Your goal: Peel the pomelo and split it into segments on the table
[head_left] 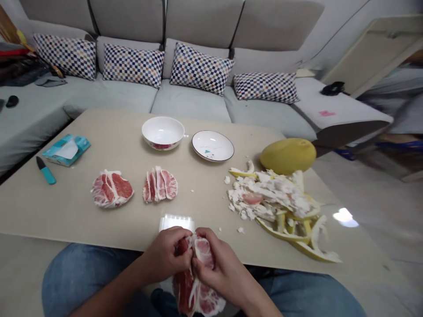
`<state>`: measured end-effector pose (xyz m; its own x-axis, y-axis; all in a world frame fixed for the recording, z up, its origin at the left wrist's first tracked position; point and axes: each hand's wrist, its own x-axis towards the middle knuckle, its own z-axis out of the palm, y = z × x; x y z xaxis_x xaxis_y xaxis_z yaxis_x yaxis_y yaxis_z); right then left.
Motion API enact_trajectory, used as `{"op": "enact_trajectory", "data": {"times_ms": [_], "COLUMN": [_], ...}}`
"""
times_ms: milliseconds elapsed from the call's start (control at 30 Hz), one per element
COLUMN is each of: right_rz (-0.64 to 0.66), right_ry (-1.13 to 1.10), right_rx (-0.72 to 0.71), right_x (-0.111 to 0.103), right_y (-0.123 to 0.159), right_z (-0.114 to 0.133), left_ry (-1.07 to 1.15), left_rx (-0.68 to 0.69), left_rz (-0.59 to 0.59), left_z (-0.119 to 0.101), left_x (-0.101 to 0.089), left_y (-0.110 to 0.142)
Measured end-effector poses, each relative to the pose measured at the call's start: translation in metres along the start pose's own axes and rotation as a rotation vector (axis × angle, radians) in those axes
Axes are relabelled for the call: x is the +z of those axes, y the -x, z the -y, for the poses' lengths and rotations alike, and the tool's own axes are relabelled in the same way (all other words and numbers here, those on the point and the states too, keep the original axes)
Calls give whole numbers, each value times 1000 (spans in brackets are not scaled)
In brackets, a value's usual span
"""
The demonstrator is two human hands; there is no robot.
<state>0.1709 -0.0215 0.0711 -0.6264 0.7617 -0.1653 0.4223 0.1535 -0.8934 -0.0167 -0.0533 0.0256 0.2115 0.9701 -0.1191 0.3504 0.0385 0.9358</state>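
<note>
Above my lap at the table's front edge, a peeled piece of red pomelo [206, 290] is held between both hands. My left hand [170, 255] grips its left side, the thumb pressed in near the top. On the other side my right hand [221, 268] is closed around it, thumb at the central split. White membrane shows along the split. A clear plastic container [176, 222] lies just beyond my left hand, partly hidden by it. Farther back rest several separated pomelo segments [160, 185] in a row and a larger peeled pomelo chunk [112, 189].
Pomelo peel and pith [274, 198] are heaped at the right, before a whole yellow pomelo [288, 156]. Behind stand a white bowl [163, 127] and a shallow plate [213, 145]. A knife [46, 171] with a teal handle lies at left beside a tissue pack [68, 149].
</note>
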Motion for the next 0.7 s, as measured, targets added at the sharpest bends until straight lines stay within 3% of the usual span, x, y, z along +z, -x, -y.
{"op": "enact_trajectory", "data": {"times_ms": [167, 533, 700], "right_rz": [-7, -51, -104], "right_ry": [-8, -22, -1], "right_rx": [-11, -17, 10], "right_x": [1, -8, -6], "right_y": [-3, -2, -7], "right_z": [-4, -14, -18], "left_ry": [77, 493, 560], "left_rx": [-58, -136, -177], "left_rz": [-15, 96, 53], "left_z": [1, -2, -4], "left_x": [2, 1, 3], "left_y": [1, -5, -13]}}
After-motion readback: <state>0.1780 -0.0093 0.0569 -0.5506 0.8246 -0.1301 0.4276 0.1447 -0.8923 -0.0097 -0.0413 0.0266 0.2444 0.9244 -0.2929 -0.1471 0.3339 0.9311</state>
